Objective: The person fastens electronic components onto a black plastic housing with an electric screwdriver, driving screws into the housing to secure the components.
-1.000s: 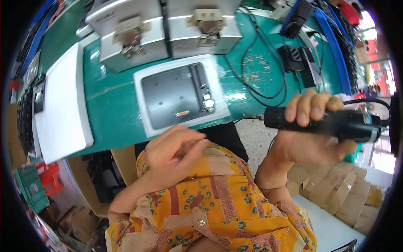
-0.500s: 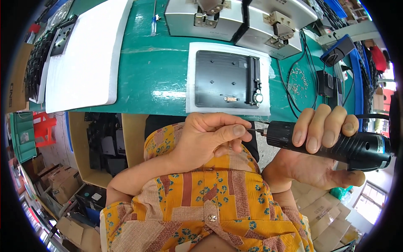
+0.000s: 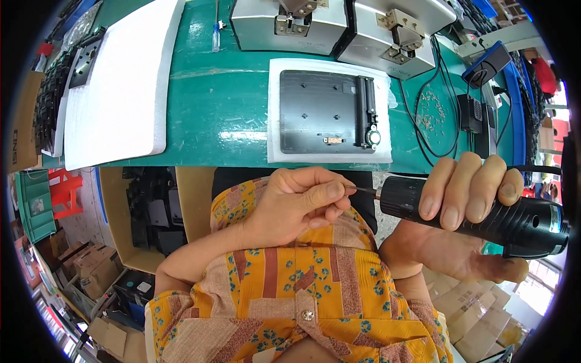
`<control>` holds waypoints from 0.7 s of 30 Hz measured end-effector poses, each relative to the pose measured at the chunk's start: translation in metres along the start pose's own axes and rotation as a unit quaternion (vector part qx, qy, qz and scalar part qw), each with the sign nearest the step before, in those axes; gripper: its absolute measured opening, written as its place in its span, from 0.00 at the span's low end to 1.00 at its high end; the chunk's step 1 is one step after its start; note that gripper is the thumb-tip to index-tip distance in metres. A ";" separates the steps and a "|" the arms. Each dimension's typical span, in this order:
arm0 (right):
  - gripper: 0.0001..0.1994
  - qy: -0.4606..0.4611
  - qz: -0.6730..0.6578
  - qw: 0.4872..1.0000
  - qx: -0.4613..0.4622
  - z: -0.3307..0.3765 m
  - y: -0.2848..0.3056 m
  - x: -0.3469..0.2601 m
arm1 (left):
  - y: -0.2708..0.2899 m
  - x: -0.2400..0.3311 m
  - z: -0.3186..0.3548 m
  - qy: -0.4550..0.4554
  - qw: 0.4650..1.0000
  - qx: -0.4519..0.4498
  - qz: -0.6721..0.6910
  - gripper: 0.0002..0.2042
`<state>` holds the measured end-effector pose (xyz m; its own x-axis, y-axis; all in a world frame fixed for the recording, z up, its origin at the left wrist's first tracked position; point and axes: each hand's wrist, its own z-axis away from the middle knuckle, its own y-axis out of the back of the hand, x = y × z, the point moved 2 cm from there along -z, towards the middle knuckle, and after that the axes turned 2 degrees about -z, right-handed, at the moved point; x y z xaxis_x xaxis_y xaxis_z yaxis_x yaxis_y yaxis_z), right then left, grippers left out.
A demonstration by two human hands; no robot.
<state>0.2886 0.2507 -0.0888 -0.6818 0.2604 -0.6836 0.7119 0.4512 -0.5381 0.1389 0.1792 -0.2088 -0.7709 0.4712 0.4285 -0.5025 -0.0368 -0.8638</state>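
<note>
My right hand (image 3: pixel 466 199) grips a black electric screwdriver (image 3: pixel 484 212), held level in front of my chest with its thin bit pointing left. My left hand (image 3: pixel 296 202) is closed, and its thumb and forefinger pinch the tip of the bit (image 3: pixel 363 190); whatever small part sits between the fingertips is hidden. Beyond both hands, on the green bench (image 3: pixel 224 115), a black flat device housing (image 3: pixel 327 112) lies on a white foam pad (image 3: pixel 275 154), untouched.
Two grey metal boxes with latches (image 3: pixel 290 24) stand behind the housing. A big white foam sheet (image 3: pixel 121 85) lies to the left, black cables and an adapter (image 3: pixel 469 112) to the right. Cardboard boxes (image 3: pixel 145 212) sit under the bench.
My view has shifted so the bench sits higher and straighter. My left hand has come up to the screwdriver's tip and closed on it; the right hand brought the screwdriver nearer.
</note>
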 end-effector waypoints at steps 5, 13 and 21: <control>0.30 -0.011 0.004 1.000 -0.013 0.001 0.000 0.003 | -0.004 0.000 0.007 -0.081 0.987 0.062 -0.126 0.07; 0.31 -0.015 -0.001 1.000 -0.008 0.003 -0.007 0.010 | -0.002 0.003 0.010 -0.224 0.921 0.106 -0.302 0.07; 0.31 -0.017 -0.001 1.000 -0.023 0.003 -0.006 0.012 | -0.001 0.007 0.009 -0.294 0.871 0.076 -0.387 0.08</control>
<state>0.2772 0.2482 -0.0953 -0.6767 0.2310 -0.6991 0.7015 0.4905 -0.5170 0.1305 0.1745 -0.2026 -0.2232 -0.1244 0.9668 -0.9720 -0.0460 -0.2303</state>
